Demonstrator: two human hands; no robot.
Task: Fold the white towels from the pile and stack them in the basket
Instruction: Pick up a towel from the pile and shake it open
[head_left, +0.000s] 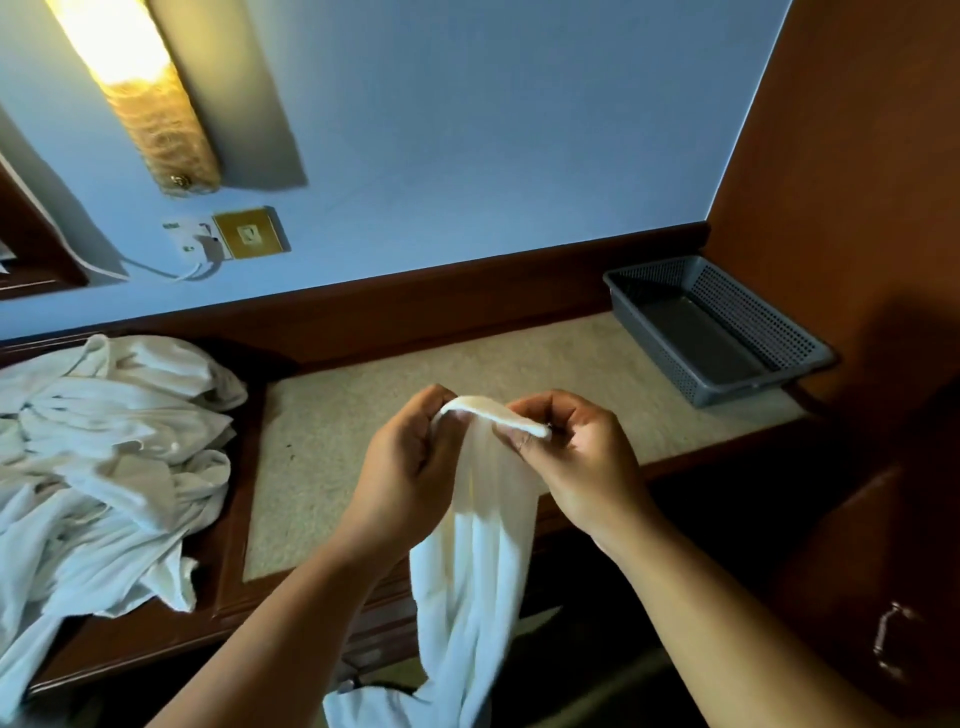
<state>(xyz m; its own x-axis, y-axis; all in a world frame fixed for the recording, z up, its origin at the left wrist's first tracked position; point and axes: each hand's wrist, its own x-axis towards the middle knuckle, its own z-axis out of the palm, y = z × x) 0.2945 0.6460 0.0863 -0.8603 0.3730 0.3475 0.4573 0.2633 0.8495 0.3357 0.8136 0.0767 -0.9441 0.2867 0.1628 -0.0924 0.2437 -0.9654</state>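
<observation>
A white towel (475, 561) hangs down in front of the desk, held up by its top edge. My left hand (410, 467) pinches that edge on the left and my right hand (576, 457) pinches it on the right, the two hands close together above the desk's front edge. A crumpled pile of white towels (104, 467) lies on the left end of the desk. The grey perforated plastic basket (779, 332) sits at the far right of the desk against the wooden side panel, with nothing in it.
The desk has a beige inset top (415, 415) framed in dark wood. A lit wall lamp (135, 88) and a brass switch plate (249, 234) with a socket and cable are on the blue wall. A wooden cabinet with a metal handle (893, 644) stands at the right.
</observation>
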